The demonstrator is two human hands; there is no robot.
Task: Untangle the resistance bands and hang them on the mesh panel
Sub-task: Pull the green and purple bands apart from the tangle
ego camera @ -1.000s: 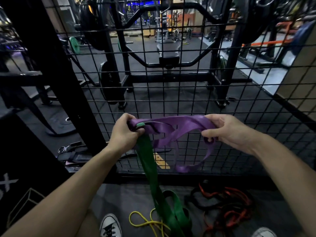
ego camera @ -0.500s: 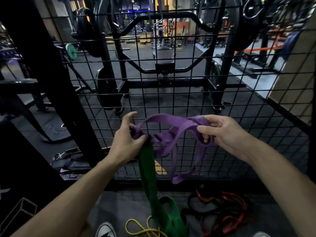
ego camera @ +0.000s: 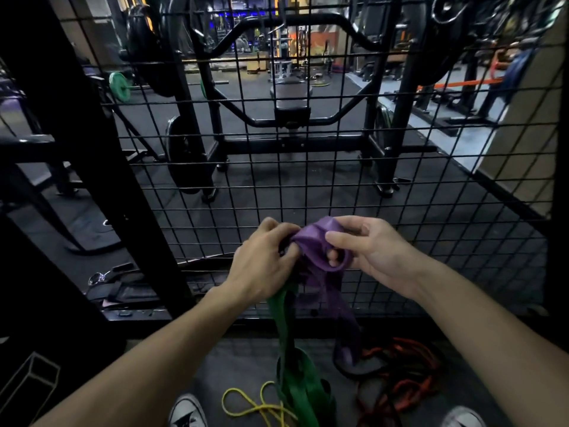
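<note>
The left hand grips a bunched wide purple rubber resistance band from the left, fingers curled into its folds. The right hand holds the same band from the right, thumb pressed on top of a loop and fingers hooked through that loop from behind. The two hands are close together, just in front of the black wire mesh panel, with the knot of purple band between them. From the knot the purple band hangs down in loose folds toward the floor. A wide flat green rubber resistance band drops from under the left hand, tangled with the purple one at the top, and ends in loops on the dark floor. Beside those loops on the left lies a thin yellow rubber band. To the right lies a heap of orange-red bands mixed with black ones, touching the low end of the purple band. Two white-toed sneakers show at the bottom edge. Behind the mesh stands a black steel weight rack with plates.
</note>
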